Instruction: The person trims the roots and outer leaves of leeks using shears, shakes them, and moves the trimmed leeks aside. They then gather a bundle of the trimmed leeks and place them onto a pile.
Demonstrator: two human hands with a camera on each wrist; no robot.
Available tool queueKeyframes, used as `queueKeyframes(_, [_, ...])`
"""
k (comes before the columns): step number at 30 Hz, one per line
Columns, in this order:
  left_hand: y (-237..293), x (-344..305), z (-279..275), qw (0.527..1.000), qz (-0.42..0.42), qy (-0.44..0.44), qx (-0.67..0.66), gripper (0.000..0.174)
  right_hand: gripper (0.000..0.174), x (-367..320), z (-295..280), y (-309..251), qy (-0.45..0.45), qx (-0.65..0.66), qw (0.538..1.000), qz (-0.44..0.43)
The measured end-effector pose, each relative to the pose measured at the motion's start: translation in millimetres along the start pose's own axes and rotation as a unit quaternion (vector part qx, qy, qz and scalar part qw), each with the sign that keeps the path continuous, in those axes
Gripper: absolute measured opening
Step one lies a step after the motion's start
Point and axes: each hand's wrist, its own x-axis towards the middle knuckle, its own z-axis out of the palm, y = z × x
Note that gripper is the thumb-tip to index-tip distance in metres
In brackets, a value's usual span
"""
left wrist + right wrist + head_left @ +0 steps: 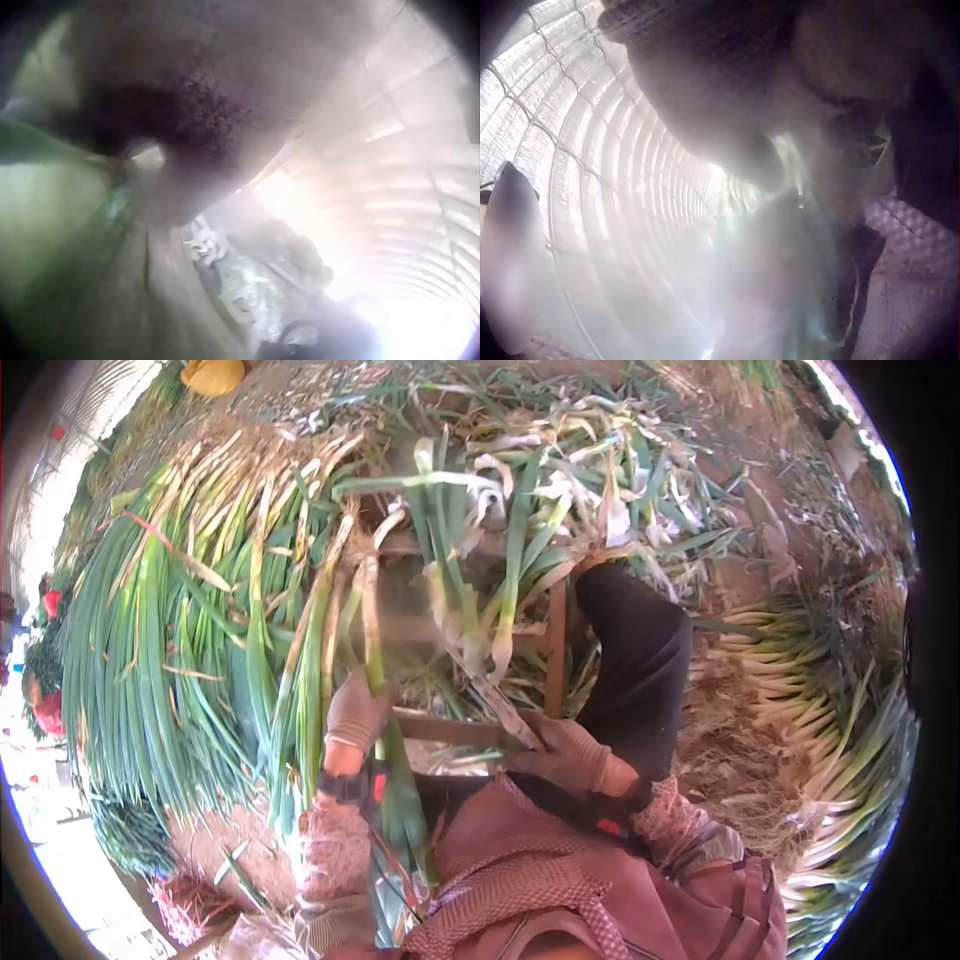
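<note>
My left gloved hand [358, 712] grips a long green onion [371, 625], its root end up and its green leaves hanging below the wrist. In the left wrist view the glove [225, 52] looms close over blurred pale green stalk [52, 225]. The right gloved hand [565, 755] holds a long, narrow, pale stick-like tool [503, 712] slanting up and left; its exact kind I cannot tell. Beyond its tip, loose onion leaves [510, 575] hang over a wooden frame [556, 650]. The right wrist view shows the glove [705, 90] large, with its grip hidden.
A big pile of green onions [170, 640] lies at the left. Stripped leaves and skins [610, 500] cover the ground ahead. On the right, more onions [790, 690] lie in a row, with roots [740, 760] toward the person's dark-trousered leg [640, 650]. A yellow object [212, 376] sits far back.
</note>
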Motion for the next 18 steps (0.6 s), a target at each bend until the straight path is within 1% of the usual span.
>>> queueKeyframes(2, [21.9,9.6,-17.2,0.998,0.040,0.004,-0.044,0.051,0.062,9.4,1.5,5.0,0.019,0.041,0.999,-0.016])
queueKeyframes(3, [49.2,-1.1,-12.1,0.989,0.072,-0.018,-0.125,0.050,0.062,-17.8,-8.1,-5.0,0.042,0.038,0.998,0.011])
queueKeyframes(4, [65.7,11.1,-20.6,0.979,0.104,-0.013,-0.175,0.050,0.062,-12.9,-7.7,-5.7,0.066,0.054,0.996,0.002])
queueKeyframes(5, [68.2,33.2,-15.2,0.983,0.115,0.017,-0.138,0.051,0.063,-9.7,-5.7,-4.9,0.087,0.072,0.994,-0.004])
queueKeyframes(6, [66.0,57.2,-3.6,0.986,0.122,0.043,-0.100,0.052,0.063,-6.2,-3.2,-1.1,0.103,0.043,0.994,-0.007])
queueKeyframes(7, [67.3,70.5,6.9,0.990,0.110,0.029,-0.088,0.053,0.063,-4.6,-2.9,6.7,0.116,0.012,0.993,-0.004])
queueKeyframes(8, [56.5,88.1,27.2,0.987,0.127,0.003,-0.102,0.053,0.063,-4.4,-3.4,13.1,0.129,-0.017,0.992,0.000])
queueKeyframes(9, [43.8,95.2,46.6,0.983,0.141,-0.025,-0.117,0.053,0.063,-6.2,-5.1,15.3,0.123,-0.043,0.991,-0.027])
queueKeyframes(10, [34.9,80.4,56.4,0.979,0.144,-0.027,-0.146,0.050,0.063,-10.6,-5.1,15.8,0.113,-0.065,0.990,-0.052])
queueKeyframes(12, [19.5,54.3,67.1,0.967,0.154,-0.022,-0.201,0.047,0.058,-17.3,-0.8,13.4,0.081,-0.132,0.986,-0.069])
queueKeyframes(15, [2.3,13.2,79.7,0.969,0.162,0.038,-0.184,0.055,0.046,-24.7,4.8,8.6,0.029,-0.244,0.962,-0.115])
queueKeyframes(16, [11.0,-1.7,71.5,0.984,0.097,0.017,-0.146,0.062,0.043,-25.5,5.6,3.8,0.013,-0.275,0.954,-0.123])
queueKeyframes(18, [20.2,-20.2,64.5,0.994,0.062,0.048,-0.070,0.065,0.034,-20.2,5.3,-12.7,-0.003,-0.284,0.954,-0.097])
